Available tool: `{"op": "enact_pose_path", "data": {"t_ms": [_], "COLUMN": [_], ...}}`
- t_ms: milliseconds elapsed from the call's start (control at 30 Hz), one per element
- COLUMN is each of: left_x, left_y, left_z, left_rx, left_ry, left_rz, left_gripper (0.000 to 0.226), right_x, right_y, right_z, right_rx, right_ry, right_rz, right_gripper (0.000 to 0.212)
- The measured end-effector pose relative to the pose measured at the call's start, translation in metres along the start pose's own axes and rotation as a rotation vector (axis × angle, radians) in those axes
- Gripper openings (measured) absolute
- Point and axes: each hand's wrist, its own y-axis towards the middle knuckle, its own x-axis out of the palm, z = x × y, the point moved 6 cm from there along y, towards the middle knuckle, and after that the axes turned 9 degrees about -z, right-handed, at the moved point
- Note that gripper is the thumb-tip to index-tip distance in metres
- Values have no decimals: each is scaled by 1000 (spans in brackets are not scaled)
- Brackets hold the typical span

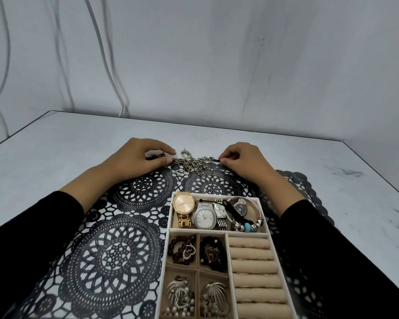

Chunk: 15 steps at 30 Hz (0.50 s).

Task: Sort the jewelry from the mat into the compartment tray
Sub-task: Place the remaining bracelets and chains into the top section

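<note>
Both hands down at far edge of black lace mat (124, 249). Left hand (143, 157): thumb and forefinger pinched on a small dark reddish bit, can't tell what. Right hand (242, 161): fingers curled, pinching dark end of chain tangle (189, 163). Tangle silver, on mat between the hands. Compartment tray (165, 261) nearer, on mat. Top compartment: gold watch (183, 203), silver watch (205, 216), beaded bangle (249, 226). Small compartments: bead bracelets (177, 249), silver leaf-shaped pieces (182, 293). Ring rolls (251, 265) at right.
</note>
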Motion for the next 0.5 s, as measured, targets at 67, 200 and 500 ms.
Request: {"op": "enact_pose_path", "data": {"t_ms": [67,200,500], "left_x": [4,10,14], "left_y": [1,1,26], "left_z": [4,10,14], "left_rx": [22,41,36], "left_ry": [4,47,90], "left_rz": [-9,-47,-25], "left_gripper": [21,23,22], "right_x": [-1,0,-2], "right_y": [0,0,1], "right_z": [1,3,6], "right_rx": [13,42,37], "right_ry": [2,17,62], "right_rz": [-18,-51,-20], "right_gripper": [9,9,8]}}
